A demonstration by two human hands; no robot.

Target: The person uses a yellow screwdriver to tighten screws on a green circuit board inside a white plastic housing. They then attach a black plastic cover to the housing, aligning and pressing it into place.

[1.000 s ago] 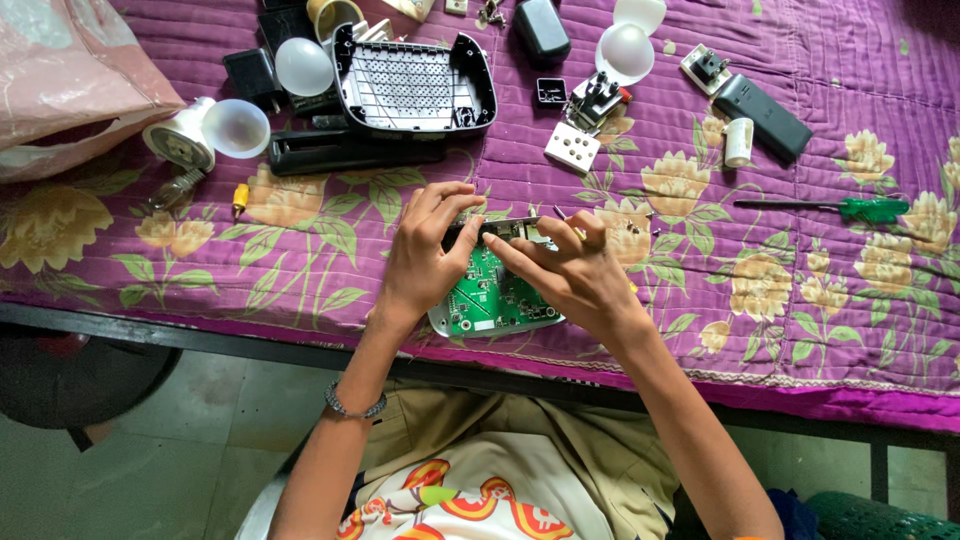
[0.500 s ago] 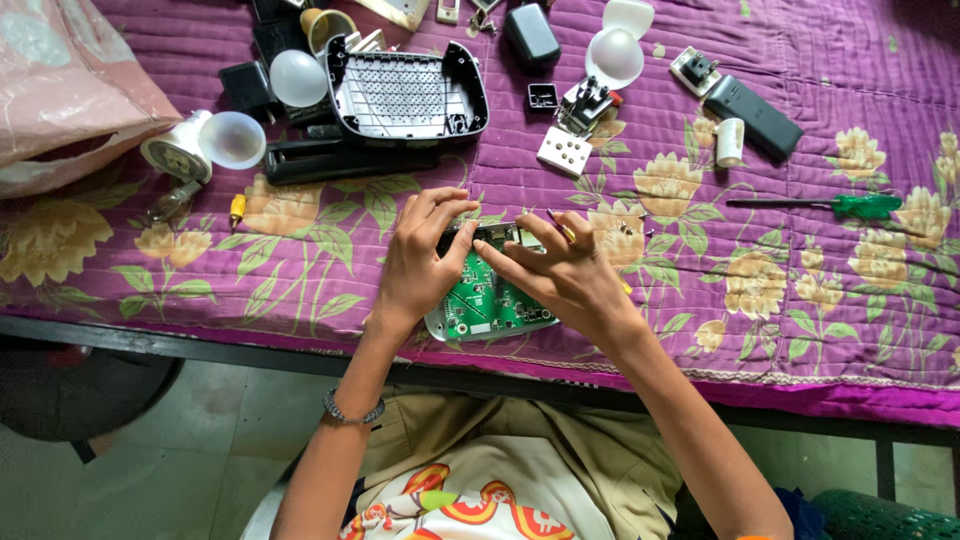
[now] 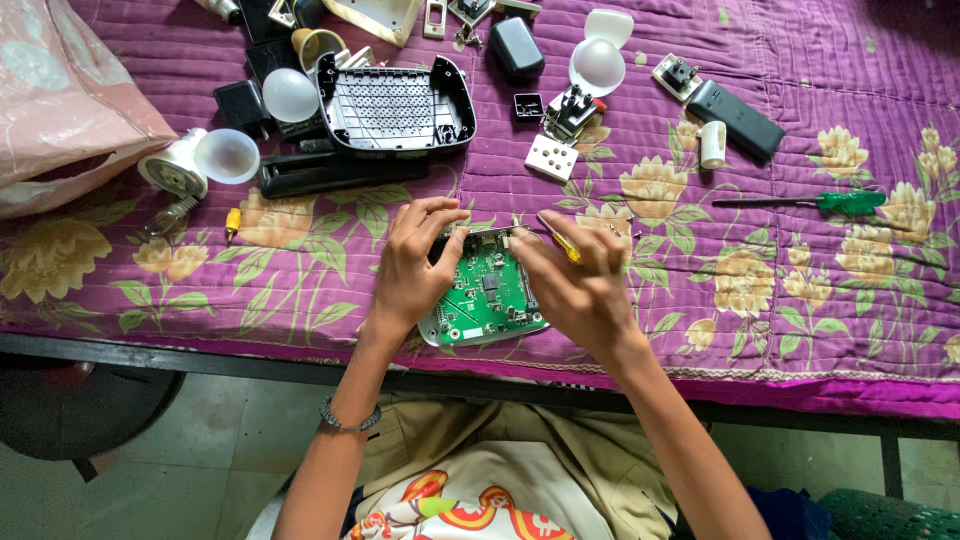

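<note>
Two hands, the left and the right, on one green circuit board. Two screwdrivers: a green-handled one and a yellow-handled one. Three white bulb domes: one by the single black grilled casing, one at the left, one up top. One white socket plate. One pink bag.

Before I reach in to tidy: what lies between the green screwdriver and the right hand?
Head view: only bare flowered purple cloth lies between green screwdriver and right hand.
</note>
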